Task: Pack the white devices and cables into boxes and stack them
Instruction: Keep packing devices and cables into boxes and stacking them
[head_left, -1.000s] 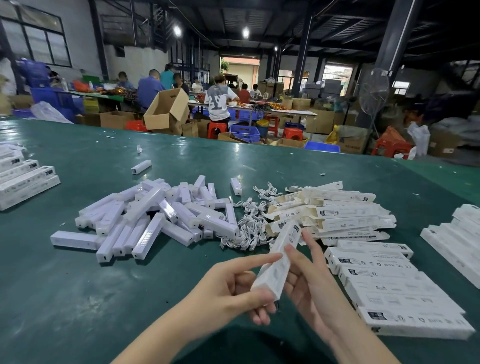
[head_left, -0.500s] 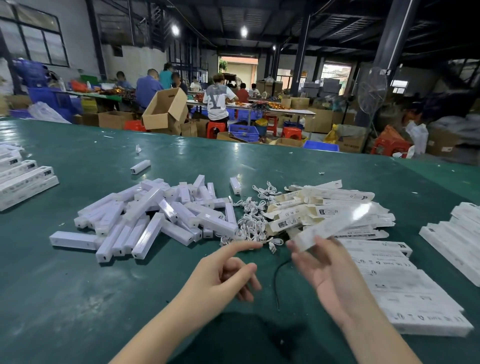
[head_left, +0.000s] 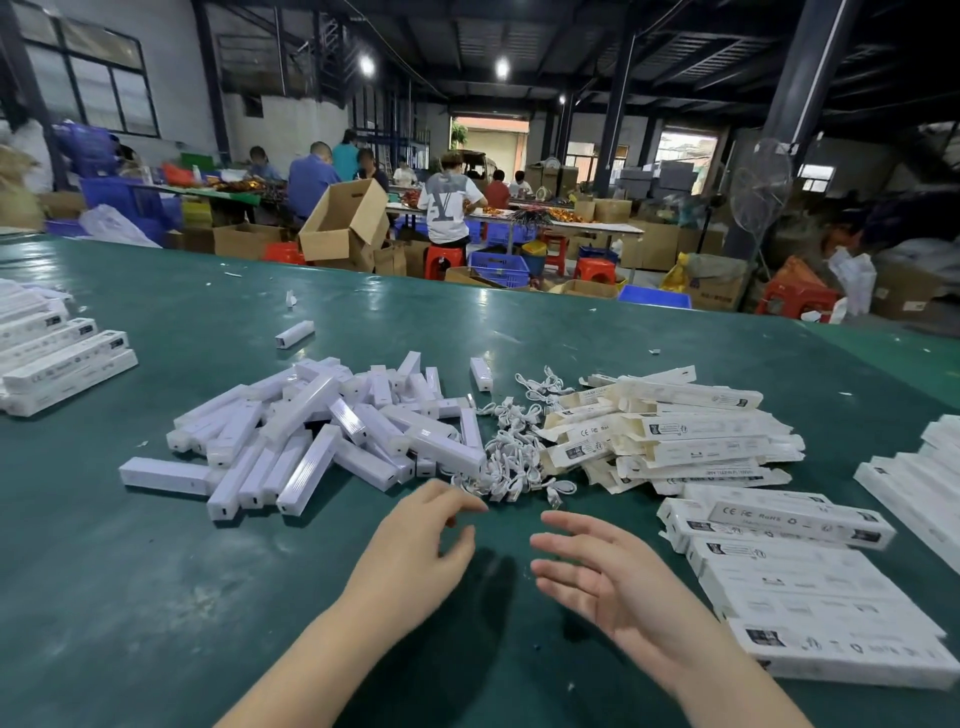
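A heap of white bar-shaped devices (head_left: 311, 441) lies on the green table (head_left: 130, 597) left of centre. White coiled cables (head_left: 511, 457) sit in a tangle beside it. Flat unfolded boxes (head_left: 680, 436) are piled to the right of the cables. A row of packed boxes (head_left: 810, 587) lies at the near right, the newest one (head_left: 779, 519) on top at its far end. My left hand (head_left: 415, 551) hovers just short of the cables with fingers loosely bent, holding nothing. My right hand (head_left: 608, 577) is spread, palm turned left, empty.
More packed boxes are stacked at the far left (head_left: 57, 364) and at the right edge (head_left: 924, 483). A single device (head_left: 294, 333) lies apart further back. Beyond the table people work among cardboard cartons (head_left: 345, 221), stools and blue crates.
My two hands held a box a second ago. My right hand swung it to the right and set it on the packed row; now both hands are empty, the left nearer the cables.
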